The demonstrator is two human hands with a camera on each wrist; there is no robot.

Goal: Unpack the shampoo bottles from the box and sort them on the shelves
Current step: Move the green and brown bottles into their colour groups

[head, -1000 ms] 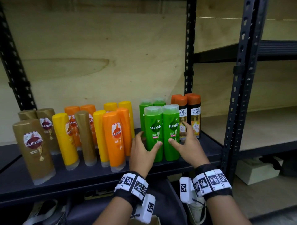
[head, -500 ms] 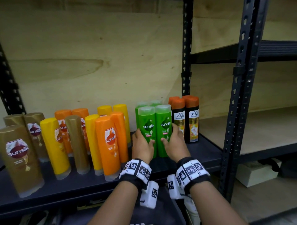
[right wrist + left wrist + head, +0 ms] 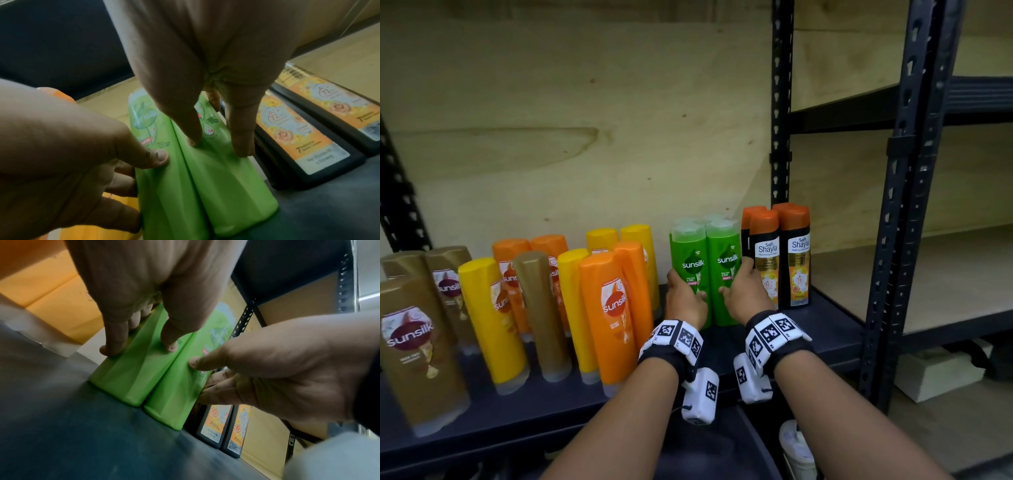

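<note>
Two green Sunsilk bottles stand side by side on the dark shelf [image 3: 825, 329]. My left hand [image 3: 686, 298] grips the left green bottle [image 3: 690, 255], thumb on its front and fingers along its left side. My right hand [image 3: 743, 297] grips the right green bottle [image 3: 726, 248] the same way, fingers between it and the black bottles. In the left wrist view both bottles [image 3: 127, 378] [image 3: 174, 394] rest flat on the shelf. The right wrist view shows my right thumb and forefinger on the right bottle [image 3: 232, 186]. Caps of more green bottles [image 3: 714, 218] show behind.
Black Shayla bottles [image 3: 796, 260] with orange caps stand just right of the green ones. To the left stand orange [image 3: 616, 308], yellow [image 3: 489, 318] and brown bottles [image 3: 414, 349]. A black upright post [image 3: 907, 205] borders a bare wooden shelf [image 3: 928, 281] on the right.
Both hands have moved forward from open beside the two green bottles to gripping them. The pair has slid back on the shelf toward the green bottles behind.
</note>
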